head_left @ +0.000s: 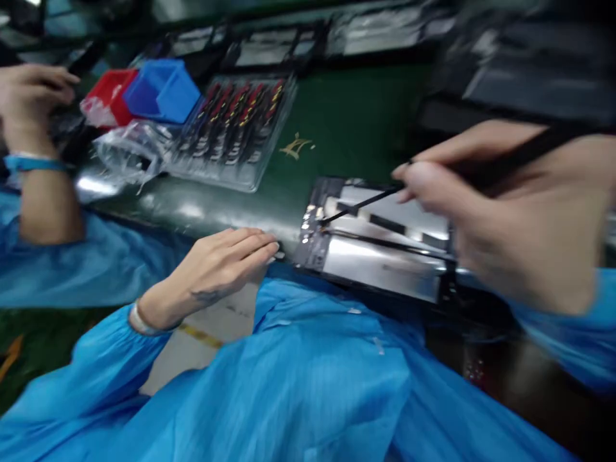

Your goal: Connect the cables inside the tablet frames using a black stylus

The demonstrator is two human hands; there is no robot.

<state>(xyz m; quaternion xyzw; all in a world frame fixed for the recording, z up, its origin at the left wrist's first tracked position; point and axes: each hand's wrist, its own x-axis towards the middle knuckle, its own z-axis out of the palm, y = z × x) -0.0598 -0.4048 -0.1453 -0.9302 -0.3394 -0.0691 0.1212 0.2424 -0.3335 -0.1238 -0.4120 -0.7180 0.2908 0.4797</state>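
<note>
Black, slim tool in R hand, pinched betw. thumb & fingertips, thick end lying back across the hand: pen-type grip, prob. for fine control of the tip. Tip is on or just above the dark end of 1 opened device; too blurred to confirm contact.

L hand is well apart from R, palm down at the bench edge, fingers tog. & reaching twd. the device w/o touching it; maybe just a rest. Thumb hidden, so can't tell if it grips anything; 1 small whitish bit shows by the fingertips.

Device lies flat at the near edge of the green bench, silvery side up, presumably for easy reach.

Beyond: yellowish strips loose on the bench; clear tray w/ approx. 5 rows of red-&-black parts, prob. spaced for picking singly. Farther L: clear plastic bag, blue bin, red bin, side by side, then 1 co-worker's hand.
</note>
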